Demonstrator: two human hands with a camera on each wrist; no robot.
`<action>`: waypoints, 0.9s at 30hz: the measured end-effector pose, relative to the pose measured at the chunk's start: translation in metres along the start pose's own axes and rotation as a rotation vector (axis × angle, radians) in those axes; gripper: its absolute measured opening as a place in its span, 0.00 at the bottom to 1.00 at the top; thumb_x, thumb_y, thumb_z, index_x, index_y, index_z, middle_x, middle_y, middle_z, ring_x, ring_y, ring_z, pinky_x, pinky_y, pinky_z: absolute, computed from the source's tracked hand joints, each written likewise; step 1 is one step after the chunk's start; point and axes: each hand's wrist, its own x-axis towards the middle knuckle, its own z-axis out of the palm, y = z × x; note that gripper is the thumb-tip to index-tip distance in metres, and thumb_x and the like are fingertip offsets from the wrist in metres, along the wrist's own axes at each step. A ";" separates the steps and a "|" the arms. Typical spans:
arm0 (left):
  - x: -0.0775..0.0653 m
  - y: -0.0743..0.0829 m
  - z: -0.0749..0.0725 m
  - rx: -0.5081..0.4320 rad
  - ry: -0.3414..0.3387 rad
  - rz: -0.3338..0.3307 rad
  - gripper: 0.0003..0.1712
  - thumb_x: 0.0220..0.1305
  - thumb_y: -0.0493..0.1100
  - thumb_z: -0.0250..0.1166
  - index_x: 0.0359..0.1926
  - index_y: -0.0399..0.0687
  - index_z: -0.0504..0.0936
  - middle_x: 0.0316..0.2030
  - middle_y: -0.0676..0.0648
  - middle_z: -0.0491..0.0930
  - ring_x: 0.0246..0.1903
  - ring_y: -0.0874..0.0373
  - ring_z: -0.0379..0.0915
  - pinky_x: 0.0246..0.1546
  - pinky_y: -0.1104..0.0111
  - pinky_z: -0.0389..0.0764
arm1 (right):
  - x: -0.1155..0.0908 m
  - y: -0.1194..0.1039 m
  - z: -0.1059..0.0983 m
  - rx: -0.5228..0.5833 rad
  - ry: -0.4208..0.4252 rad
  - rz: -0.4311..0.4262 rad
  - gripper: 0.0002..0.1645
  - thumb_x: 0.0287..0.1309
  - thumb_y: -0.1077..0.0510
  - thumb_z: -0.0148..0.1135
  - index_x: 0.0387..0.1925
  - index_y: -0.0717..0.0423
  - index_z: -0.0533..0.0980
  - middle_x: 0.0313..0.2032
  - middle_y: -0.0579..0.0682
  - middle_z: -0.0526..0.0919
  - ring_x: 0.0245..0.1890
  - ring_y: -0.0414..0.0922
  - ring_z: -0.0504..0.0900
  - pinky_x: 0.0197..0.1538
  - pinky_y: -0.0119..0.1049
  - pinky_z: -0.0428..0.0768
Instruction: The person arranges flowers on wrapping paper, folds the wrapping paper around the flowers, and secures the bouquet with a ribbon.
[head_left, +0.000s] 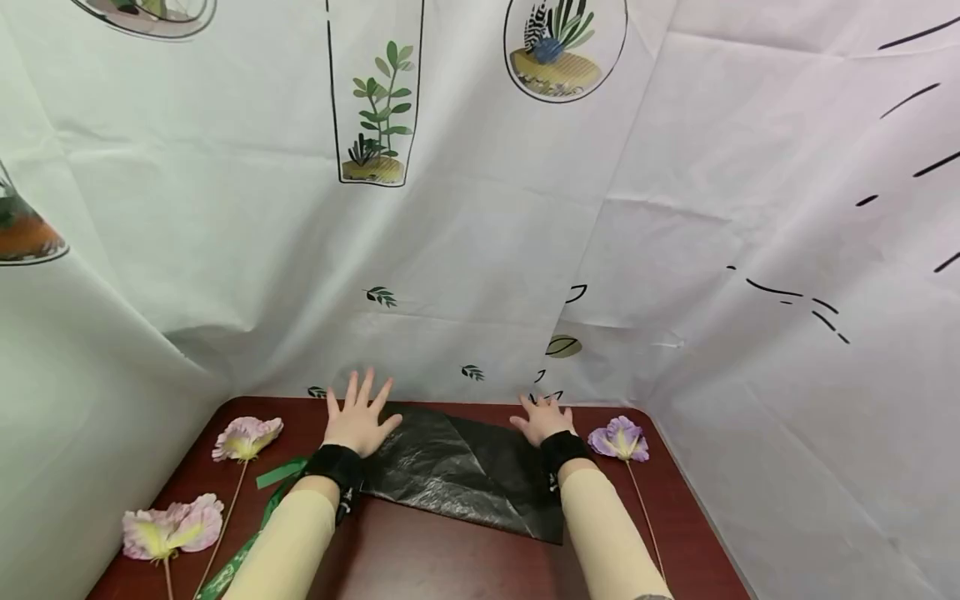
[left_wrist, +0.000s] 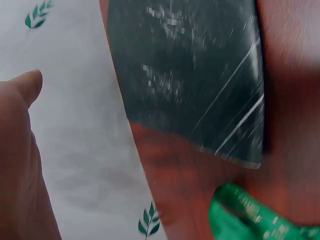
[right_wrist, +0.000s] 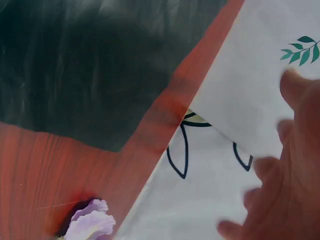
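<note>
A black, slightly glossy sheet [head_left: 450, 467] lies creased across the back of the red-brown table, a diagonal fold line running over it. Near its left end, my left hand [head_left: 356, 425] is held with the fingers spread and straight. My right hand [head_left: 545, 419] is over its right end, fingers also spread. In the left wrist view, the left hand [left_wrist: 20, 155] appears apart from the sheet [left_wrist: 185, 75]. The right wrist view likewise shows the right hand [right_wrist: 290, 175] with nothing in its fingers, away from the sheet's corner [right_wrist: 107, 135].
Two pink flowers [head_left: 246, 439] on long stems lie at the left, beside a green patterned ribbon [head_left: 281, 473] partly under the left forearm. A purple flower [head_left: 620, 439] lies at the right. White printed cloth [head_left: 480, 250] hangs behind the table [head_left: 427, 546] and along its sides.
</note>
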 end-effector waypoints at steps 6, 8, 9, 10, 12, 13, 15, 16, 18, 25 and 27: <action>-0.026 0.008 0.040 -0.263 -0.017 0.072 0.50 0.85 0.71 0.52 0.90 0.45 0.55 0.88 0.29 0.41 0.86 0.25 0.28 0.76 0.22 0.27 | 0.025 0.064 0.055 0.122 -0.069 -0.189 0.46 0.77 0.31 0.65 0.87 0.42 0.66 0.79 0.68 0.70 0.82 0.75 0.59 0.74 0.77 0.64; -0.036 0.015 0.057 -0.326 -0.054 0.088 0.48 0.86 0.68 0.55 0.90 0.45 0.55 0.88 0.29 0.41 0.86 0.25 0.28 0.76 0.22 0.28 | 0.021 0.073 0.067 0.172 -0.084 -0.194 0.49 0.75 0.32 0.69 0.87 0.43 0.65 0.80 0.70 0.68 0.82 0.76 0.58 0.76 0.76 0.63; -0.041 0.018 0.065 -0.346 -0.080 0.091 0.47 0.86 0.66 0.56 0.90 0.46 0.55 0.88 0.30 0.41 0.86 0.26 0.27 0.77 0.23 0.29 | 0.019 0.075 0.072 0.192 -0.090 -0.186 0.50 0.74 0.32 0.70 0.87 0.44 0.65 0.80 0.71 0.67 0.82 0.76 0.58 0.77 0.76 0.62; -0.045 0.022 0.073 -0.375 -0.103 0.096 0.47 0.86 0.65 0.56 0.90 0.47 0.55 0.89 0.30 0.40 0.87 0.27 0.26 0.77 0.24 0.28 | 0.015 0.077 0.076 0.206 -0.088 -0.189 0.51 0.73 0.32 0.71 0.87 0.46 0.66 0.80 0.72 0.66 0.82 0.76 0.58 0.76 0.76 0.62; -0.053 0.028 0.083 -0.432 -0.143 0.106 0.46 0.86 0.64 0.58 0.90 0.47 0.56 0.89 0.30 0.39 0.87 0.27 0.24 0.77 0.25 0.25 | 0.005 0.075 0.079 0.233 -0.087 -0.191 0.52 0.72 0.32 0.72 0.87 0.47 0.66 0.80 0.73 0.65 0.81 0.76 0.59 0.76 0.76 0.63; -0.056 0.032 0.088 -0.456 -0.159 0.109 0.46 0.85 0.64 0.58 0.90 0.48 0.56 0.89 0.31 0.39 0.87 0.28 0.24 0.78 0.26 0.24 | -0.002 0.073 0.078 0.253 -0.090 -0.178 0.52 0.71 0.33 0.72 0.87 0.48 0.66 0.81 0.73 0.64 0.82 0.76 0.58 0.77 0.76 0.61; -0.062 0.038 0.095 -0.484 -0.182 0.105 0.46 0.85 0.66 0.58 0.90 0.49 0.57 0.89 0.32 0.38 0.87 0.29 0.22 0.78 0.28 0.21 | -0.016 0.066 0.073 0.265 -0.086 -0.169 0.51 0.72 0.34 0.72 0.86 0.50 0.66 0.81 0.74 0.63 0.81 0.77 0.58 0.76 0.77 0.62; -0.064 0.041 0.098 -0.491 -0.187 0.101 0.46 0.85 0.67 0.57 0.90 0.49 0.58 0.89 0.32 0.38 0.87 0.29 0.22 0.78 0.28 0.20 | -0.023 0.062 0.069 0.279 -0.084 -0.168 0.51 0.72 0.36 0.73 0.86 0.52 0.66 0.81 0.75 0.62 0.81 0.78 0.57 0.76 0.77 0.61; -0.070 0.046 0.102 -0.497 -0.199 0.085 0.46 0.85 0.68 0.56 0.90 0.49 0.59 0.89 0.32 0.39 0.87 0.28 0.22 0.77 0.28 0.18 | -0.036 0.055 0.064 0.284 -0.079 -0.175 0.50 0.72 0.39 0.74 0.85 0.54 0.67 0.81 0.76 0.61 0.81 0.79 0.56 0.75 0.79 0.61; -0.088 0.055 0.117 -0.413 -0.157 0.094 0.46 0.85 0.67 0.57 0.88 0.44 0.62 0.87 0.27 0.44 0.85 0.23 0.28 0.76 0.28 0.16 | -0.063 0.051 0.070 0.281 -0.033 -0.189 0.47 0.78 0.42 0.69 0.84 0.62 0.65 0.84 0.74 0.55 0.83 0.78 0.49 0.78 0.79 0.51; -0.089 0.055 0.119 -0.365 -0.135 0.099 0.46 0.85 0.67 0.57 0.88 0.45 0.63 0.87 0.28 0.46 0.86 0.24 0.30 0.77 0.29 0.17 | -0.065 0.054 0.074 0.276 0.002 -0.195 0.48 0.78 0.39 0.67 0.85 0.60 0.65 0.84 0.73 0.56 0.84 0.77 0.49 0.79 0.79 0.51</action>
